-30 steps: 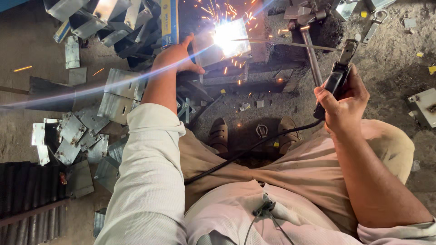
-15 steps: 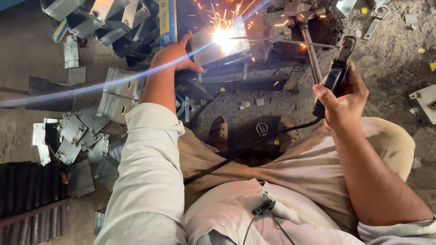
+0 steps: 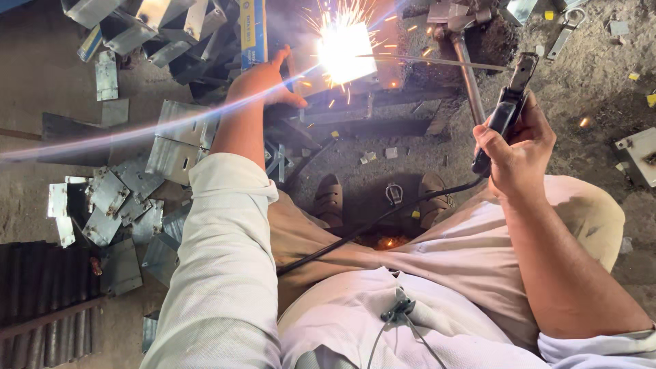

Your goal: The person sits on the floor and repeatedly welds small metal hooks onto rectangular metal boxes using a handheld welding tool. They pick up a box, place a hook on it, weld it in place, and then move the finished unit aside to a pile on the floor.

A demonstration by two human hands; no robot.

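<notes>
The right hand is wrapped tight around the black handle of a welding electrode holder, fingers curled shut on it. A thin welding rod runs from the holder's head leftward to a white-hot arc throwing sparks. The left hand reaches forward with fingers spread, pressing down on the metal workpiece just beside the arc (whether it clasps an edge cannot be told through the glare). A black cable trails from the holder down across the person's lap.

The work sits low on a rough, gritty concrete floor. Two sandalled feet rest below the workpiece, close together. A hammer lies between the arc and the holder, its handle pointing toward the person.

To the left the floor is crowded: folded sheet-metal brackets lie heaped near the left sleeve, more are stacked at the top left, and a dark corrugated sheet fills the lower left corner. On the right the ground is more open, with only small scraps and a metal plate at the edge.
</notes>
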